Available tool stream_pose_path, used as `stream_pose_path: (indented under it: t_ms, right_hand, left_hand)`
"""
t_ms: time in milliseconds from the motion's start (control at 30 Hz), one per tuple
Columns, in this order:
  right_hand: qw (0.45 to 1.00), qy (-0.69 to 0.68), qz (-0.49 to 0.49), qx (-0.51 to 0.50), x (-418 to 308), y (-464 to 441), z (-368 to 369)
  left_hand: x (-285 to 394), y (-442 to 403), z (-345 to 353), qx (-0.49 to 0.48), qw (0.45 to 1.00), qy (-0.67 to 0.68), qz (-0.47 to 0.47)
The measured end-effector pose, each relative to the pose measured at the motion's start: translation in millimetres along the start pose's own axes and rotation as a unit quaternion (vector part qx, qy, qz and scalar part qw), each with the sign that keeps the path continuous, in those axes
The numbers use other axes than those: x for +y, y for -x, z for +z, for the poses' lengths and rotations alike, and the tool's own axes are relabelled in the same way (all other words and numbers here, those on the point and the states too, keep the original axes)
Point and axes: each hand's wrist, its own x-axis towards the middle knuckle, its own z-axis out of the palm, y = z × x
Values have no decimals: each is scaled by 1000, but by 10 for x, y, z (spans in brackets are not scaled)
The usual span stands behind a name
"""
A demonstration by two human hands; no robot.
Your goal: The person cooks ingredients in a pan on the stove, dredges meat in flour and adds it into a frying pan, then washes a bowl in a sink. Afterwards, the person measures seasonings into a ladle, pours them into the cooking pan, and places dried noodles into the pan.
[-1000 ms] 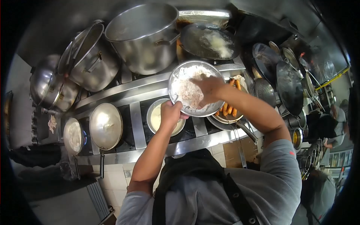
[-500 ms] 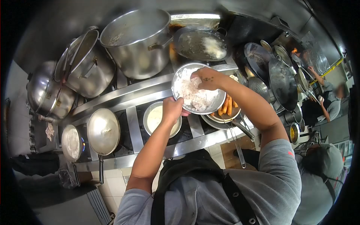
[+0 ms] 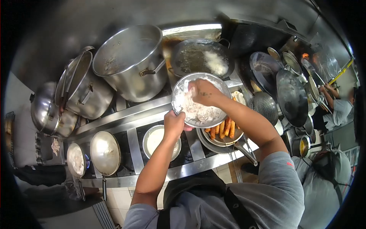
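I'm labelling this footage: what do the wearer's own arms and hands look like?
The left hand and right hand are ungloved, the right with dark marks on its back. Bare forearms emerge from short grey sleeves, the right bearing a small red marking.

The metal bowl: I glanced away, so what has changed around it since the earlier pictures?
The right hand has moved from the middle of the metal bowl toward its far side, its spread fingers now closer together. The bowl seems slightly farther right. The left hand keeps its grip on it; the browned sticks stay beside it.
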Motion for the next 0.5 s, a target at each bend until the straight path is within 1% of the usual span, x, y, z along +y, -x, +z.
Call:
stream_pose_path:
  t_ms: [67, 133, 167, 200, 233, 267, 333, 367, 433, 467, 500]
  right_hand:
    - [998, 38, -40, -37, 144, -104, -18]
    - [997, 17, -71, -31, 273, -204, -102]
    - [997, -41, -66, 6, 238, -271, -264]
    - [993, -113, 22, -15, 219, -315, -462]
    - [980, -198, -4, 23, 451, -465, -438]
    - [980, -199, -4, 22, 414, -527, -537]
    - [992, -89, -31, 87, 346, -630, -787]
    - [992, -89, -32, 88, 358, -695, -877]
    - [963, -224, -6, 148, 406, -811, -1042]
    - [963, -223, -7, 148, 440, -867, -1132]
    - [956, -251, -11, 149, 477, -910, -1220]
  left_hand:
    - [140, -79, 107, 1, 1000, -3, -1]
    - [311, -159, 204, -2, 1000, -10, 1]
    - [384, -197, 248, -9, 1000, -16, 0]
    - [423, -247, 294, -16, 1000, -22, -1]
    - [417, -328, 345, -3, 1000, -18, 5]
    - [439, -384, 393, -1, 1000, -19, 4]
    - [505, -500, 487, -10, 1000, 3, 4]
    - [514, -554, 520, -15, 1000, 10, 16]
    - [513, -626, 560, -11, 1000, 6, 16]
    - [522, -655, 574, -7, 1000, 1, 15]
    - [521, -668, 576, -6, 1000, 2, 16]
